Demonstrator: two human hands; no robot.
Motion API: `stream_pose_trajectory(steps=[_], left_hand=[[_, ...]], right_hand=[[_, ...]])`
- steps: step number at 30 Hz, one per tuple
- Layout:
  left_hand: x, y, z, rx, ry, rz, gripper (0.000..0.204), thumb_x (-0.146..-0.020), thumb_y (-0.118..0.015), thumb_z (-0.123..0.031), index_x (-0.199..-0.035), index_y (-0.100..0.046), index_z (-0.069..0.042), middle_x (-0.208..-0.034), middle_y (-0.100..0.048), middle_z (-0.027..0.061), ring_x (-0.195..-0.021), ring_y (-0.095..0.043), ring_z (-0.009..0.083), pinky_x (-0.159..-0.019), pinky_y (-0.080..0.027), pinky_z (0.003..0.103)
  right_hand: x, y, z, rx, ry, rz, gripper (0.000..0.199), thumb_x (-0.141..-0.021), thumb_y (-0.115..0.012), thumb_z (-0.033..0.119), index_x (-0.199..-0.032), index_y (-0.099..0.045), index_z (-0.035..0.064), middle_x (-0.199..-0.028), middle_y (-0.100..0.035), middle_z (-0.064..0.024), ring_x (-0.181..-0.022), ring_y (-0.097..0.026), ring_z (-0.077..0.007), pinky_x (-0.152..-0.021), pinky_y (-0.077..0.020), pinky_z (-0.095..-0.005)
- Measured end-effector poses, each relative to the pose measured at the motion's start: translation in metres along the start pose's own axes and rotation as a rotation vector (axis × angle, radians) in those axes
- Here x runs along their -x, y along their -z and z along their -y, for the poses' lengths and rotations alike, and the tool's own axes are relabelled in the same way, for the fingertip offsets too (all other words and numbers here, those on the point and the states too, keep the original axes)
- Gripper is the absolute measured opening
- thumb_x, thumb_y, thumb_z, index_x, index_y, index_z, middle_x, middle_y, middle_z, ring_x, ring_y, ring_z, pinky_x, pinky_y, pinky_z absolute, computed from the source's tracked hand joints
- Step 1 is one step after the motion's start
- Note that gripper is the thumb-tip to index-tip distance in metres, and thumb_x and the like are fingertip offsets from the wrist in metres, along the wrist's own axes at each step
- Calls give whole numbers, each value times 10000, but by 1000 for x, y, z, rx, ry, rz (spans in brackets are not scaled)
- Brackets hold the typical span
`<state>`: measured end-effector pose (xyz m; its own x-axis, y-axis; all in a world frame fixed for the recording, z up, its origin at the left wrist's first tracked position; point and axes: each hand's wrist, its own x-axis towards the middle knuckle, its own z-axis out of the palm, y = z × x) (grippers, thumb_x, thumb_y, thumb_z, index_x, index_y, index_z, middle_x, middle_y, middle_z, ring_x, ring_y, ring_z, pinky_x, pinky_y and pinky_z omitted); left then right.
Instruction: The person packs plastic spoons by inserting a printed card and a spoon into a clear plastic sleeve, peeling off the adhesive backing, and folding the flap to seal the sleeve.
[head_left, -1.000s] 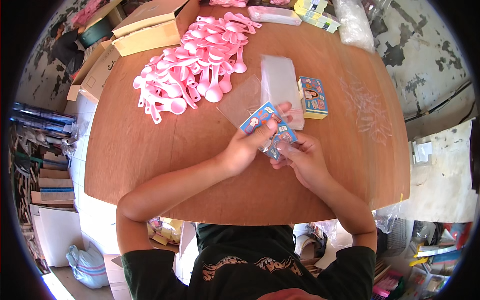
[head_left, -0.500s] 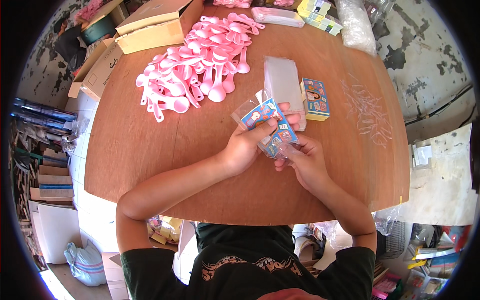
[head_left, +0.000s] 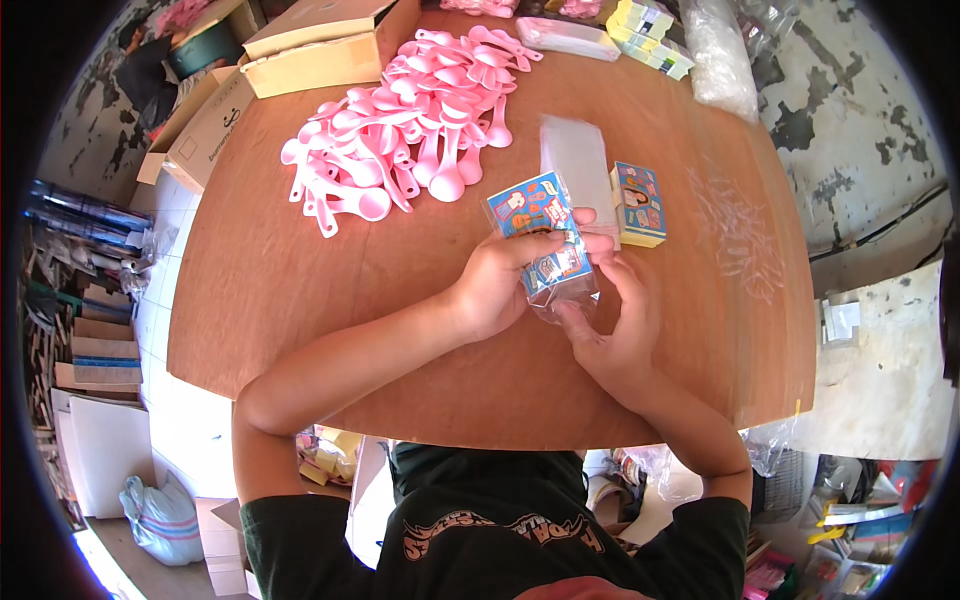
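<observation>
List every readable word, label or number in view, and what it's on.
Print shows, though I won't copy its wording:
Blue card, left hand: lettering mostly too small.
Blue card stack: too small.
Open cardboard box, upper left: dark lettering.
Dark shirt: pale lettering, partly unreadable.

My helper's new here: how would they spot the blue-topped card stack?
On the brown table, beyond the right hand, lies a pile of clear bags. Just right of it sits the card stack, a small yellow-sided block whose printed blue top sets it apart from those colourless bags.
</observation>
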<state>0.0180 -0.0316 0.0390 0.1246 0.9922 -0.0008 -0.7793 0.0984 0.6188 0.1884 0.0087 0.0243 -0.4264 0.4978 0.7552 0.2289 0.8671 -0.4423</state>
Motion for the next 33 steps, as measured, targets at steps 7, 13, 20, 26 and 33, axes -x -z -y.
stream_pose_trajectory(steps=[7, 13, 20, 26, 33], left_hand=[[-7, 29, -16, 221, 44, -132, 408, -932, -487, -152, -1322, -462, -34, -1174, -615, 181, -1037, -638, 317, -1000, -491, 454], [-11, 47, -16, 86, 67, -176, 361, -943, -510, -254, -1240, -523, -49, -974, -670, 132, -952, -669, 284, -954, -505, 428], [-12, 49, -12, 3, 101, -105, 378, -936, -538, -334, -1213, -550, -76, -924, -683, 93, -930, -678, 255, -918, -499, 394], [-15, 49, -10, 4, 103, -66, 387, -935, -542, -334, -1212, -536, -64, -921, -689, 94, -932, -682, 252, -915, -502, 397], [-13, 49, -14, 22, 95, -84, 395, -922, -562, -332, -1205, -537, -57, -914, -695, 106, -911, -688, 256, -910, -510, 396]], right_hand=[[-8, 14, 16, 218, 656, 64, 197, -745, -775, 204, -923, -711, 148, -977, -636, -34, -954, -590, -262, -812, -507, -407], [-96, -11, 11, -118, 175, 193, 121, -825, -675, 108, -943, -696, 91, -899, -656, -85, -751, -636, -254, -660, -506, -378], [-185, -109, -103, 345, 335, 763, 230, -842, -601, 77, -1051, -693, 103, -982, -644, -85, -903, -633, -311, -776, -509, -395], [-197, -132, -133, 571, 690, 731, 238, -780, -593, 81, -981, -710, 131, -991, -621, -45, -1001, -603, -232, -820, -512, -380], [-207, -104, -123, 665, 903, 733, 161, -754, -625, 71, -904, -669, 108, -1007, -597, -27, -983, -583, -221, -813, -501, -367]])
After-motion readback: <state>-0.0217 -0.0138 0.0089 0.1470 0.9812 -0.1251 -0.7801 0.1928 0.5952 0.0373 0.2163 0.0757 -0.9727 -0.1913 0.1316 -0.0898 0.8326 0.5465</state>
